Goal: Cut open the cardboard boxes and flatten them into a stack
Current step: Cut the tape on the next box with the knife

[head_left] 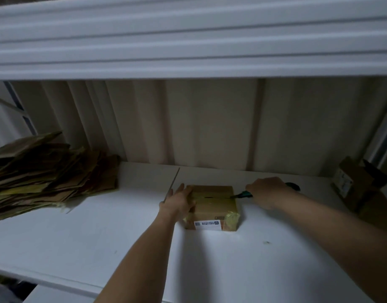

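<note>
Knife [242, 195] blade points left along box [212, 206] seam; right hand [268, 191] grips it.

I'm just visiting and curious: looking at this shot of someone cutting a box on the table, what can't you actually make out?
- Head view: the printing on the white label of the small box is too small and blurred to read.
- The cutter handle is mostly covered by the right hand.
- The open boxes at the right are cut off by the picture edge.
- The flattened stack runs off the left edge.
</note>
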